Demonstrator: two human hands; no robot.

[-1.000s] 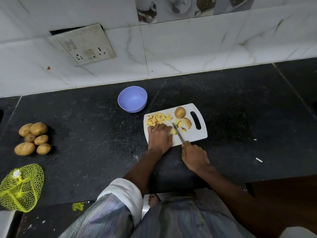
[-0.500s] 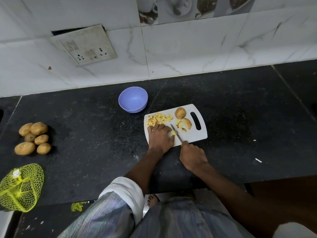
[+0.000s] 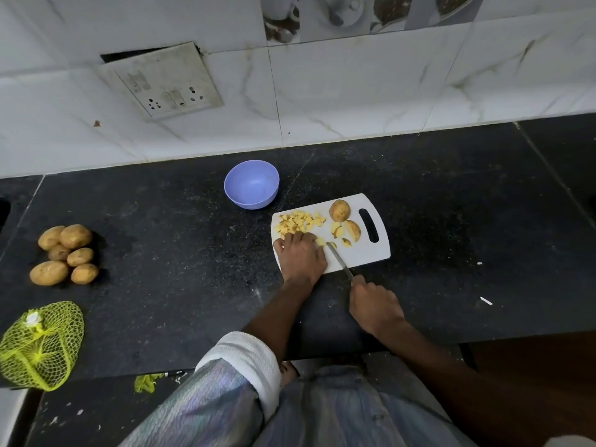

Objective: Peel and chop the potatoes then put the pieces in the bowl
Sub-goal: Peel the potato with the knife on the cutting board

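A white cutting board [image 3: 371, 256] lies on the black counter. Chopped yellow potato pieces [image 3: 298, 222] are piled on its left part, and an unpeeled potato chunk [image 3: 339, 210] and cut wedges [image 3: 352, 230] sit nearer its handle slot. My left hand [image 3: 301, 258] rests on the board with fingers curled over a small potato piece [image 3: 320, 241]. My right hand [image 3: 374, 306] grips a knife [image 3: 338, 261] whose blade tip meets that piece. A lilac bowl [image 3: 251, 184] stands behind the board to the left, and nothing shows inside it.
Several whole potatoes [image 3: 64, 253] are heaped at the counter's left. A yellow net bag [image 3: 40, 345] lies at the front left edge. A tiled wall with a socket plate [image 3: 161, 82] runs behind. White scraps [image 3: 486, 301] dot the counter at right.
The knife has drawn back toward me, with my right hand lower and off the board's front edge. My left hand holds its place on the piece.
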